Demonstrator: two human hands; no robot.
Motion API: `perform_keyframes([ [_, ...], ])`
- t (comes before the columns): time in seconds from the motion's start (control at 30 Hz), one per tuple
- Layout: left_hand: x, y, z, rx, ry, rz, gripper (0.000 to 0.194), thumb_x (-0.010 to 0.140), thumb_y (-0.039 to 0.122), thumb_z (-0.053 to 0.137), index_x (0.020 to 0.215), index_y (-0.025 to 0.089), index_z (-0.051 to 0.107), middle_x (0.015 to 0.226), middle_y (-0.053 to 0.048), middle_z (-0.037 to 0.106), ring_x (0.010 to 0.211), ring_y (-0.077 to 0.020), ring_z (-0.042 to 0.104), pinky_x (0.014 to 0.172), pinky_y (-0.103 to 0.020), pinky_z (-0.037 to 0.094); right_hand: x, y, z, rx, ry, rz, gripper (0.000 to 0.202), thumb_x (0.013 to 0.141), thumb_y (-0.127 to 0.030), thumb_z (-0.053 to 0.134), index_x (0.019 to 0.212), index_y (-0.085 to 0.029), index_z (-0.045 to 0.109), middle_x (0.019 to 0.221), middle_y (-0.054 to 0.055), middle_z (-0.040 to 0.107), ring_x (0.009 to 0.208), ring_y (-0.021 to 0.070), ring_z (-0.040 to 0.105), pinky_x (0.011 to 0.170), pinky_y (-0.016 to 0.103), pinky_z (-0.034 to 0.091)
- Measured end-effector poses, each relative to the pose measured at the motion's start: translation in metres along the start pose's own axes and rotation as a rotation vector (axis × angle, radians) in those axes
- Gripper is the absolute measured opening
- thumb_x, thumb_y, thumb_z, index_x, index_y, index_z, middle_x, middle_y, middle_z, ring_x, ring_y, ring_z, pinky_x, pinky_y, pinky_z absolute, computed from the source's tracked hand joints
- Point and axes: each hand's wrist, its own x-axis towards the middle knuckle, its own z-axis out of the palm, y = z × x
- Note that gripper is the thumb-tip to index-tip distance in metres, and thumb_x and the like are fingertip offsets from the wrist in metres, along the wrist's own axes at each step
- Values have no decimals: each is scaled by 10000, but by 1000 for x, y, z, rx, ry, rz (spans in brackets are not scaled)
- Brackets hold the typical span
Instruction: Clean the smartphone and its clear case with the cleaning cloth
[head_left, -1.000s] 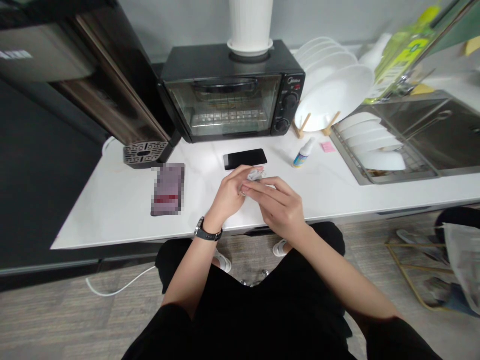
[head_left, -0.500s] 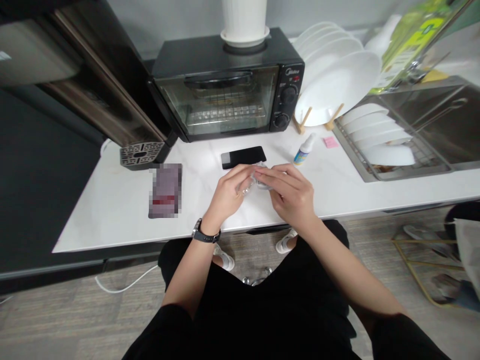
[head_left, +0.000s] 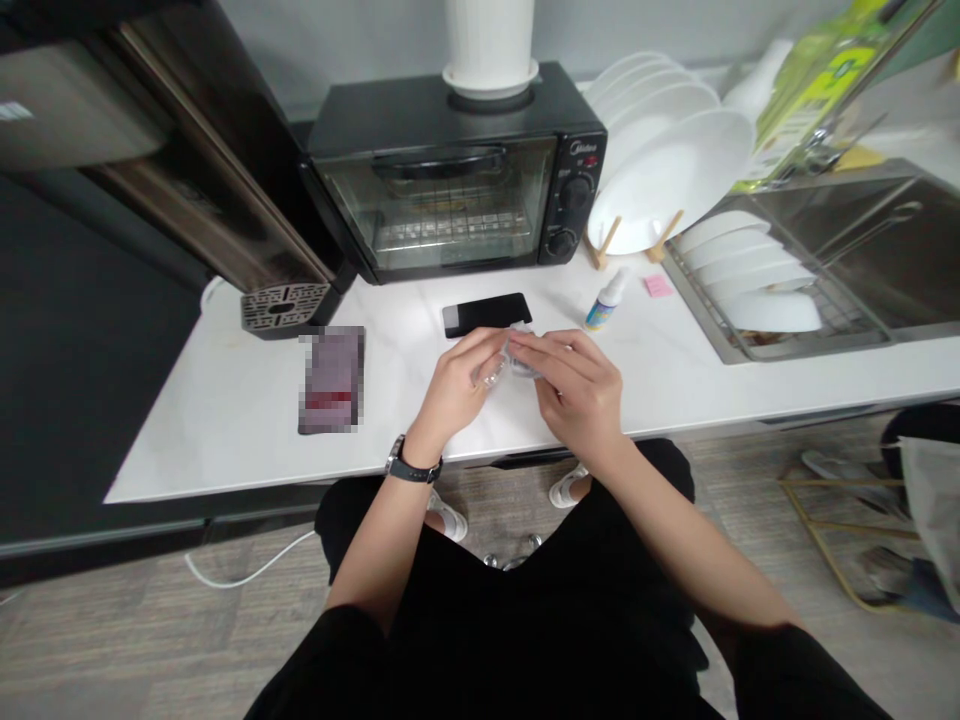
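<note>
Both hands meet above the front of the white counter [head_left: 240,420], with a small clear crinkled plastic piece [head_left: 519,362] between them. My left hand [head_left: 459,385], above a wrist with a black-strapped watch [head_left: 411,466], has its fingers closed on the plastic's left side. The fingers of my right hand [head_left: 576,385] are pressed together over its right side and hide part of it. Just behind the hands lies a black phone [head_left: 487,312]. To the right stands a small white spray bottle [head_left: 606,300] with a blue and yellow label, near a pink sticky note [head_left: 658,286].
A black toaster oven [head_left: 457,200] stands behind, a white pot [head_left: 491,45] on top. Left are a drink machine [head_left: 279,308] and a blurred-out flat item [head_left: 331,380]. White plates [head_left: 667,180] stand in a rack beside the sink [head_left: 911,255]. A person's foot [head_left: 847,465] shows at far right.
The right hand has shifted very slightly left and the camera view has moved a little. Both hands keep their hold on the clear plastic.
</note>
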Motion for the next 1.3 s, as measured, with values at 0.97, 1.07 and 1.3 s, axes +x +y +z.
perform_keyframes([
  [0.97, -3, 4, -2, -22, -42, -20, 314, 731, 180, 359, 1040, 212, 407, 1026, -40, 463, 932, -160, 438, 793, -310, 386, -10, -20, 2, 40, -96, -19, 422, 691, -59, 398, 1049, -281, 412, 1071, -63, 439, 927, 163, 430, 808, 305, 421],
  [1.07, -3, 6, -3, -22, -61, -36, 325, 732, 179, 352, 1055, 199, 392, 1020, -49, 466, 934, -157, 438, 793, -294, 383, -12, -26, 2, 37, -115, -28, 419, 694, -60, 399, 1050, -282, 412, 1078, -66, 431, 929, 157, 429, 813, 292, 421],
  [1.3, -2, 5, -2, -33, -35, -14, 297, 737, 181, 352, 1025, 213, 417, 1018, -46, 467, 933, -153, 439, 803, -297, 377, -6, -14, -2, 38, -74, -26, 408, 697, -55, 385, 1019, -301, 437, 1038, -60, 470, 916, 151, 439, 787, 293, 432],
])
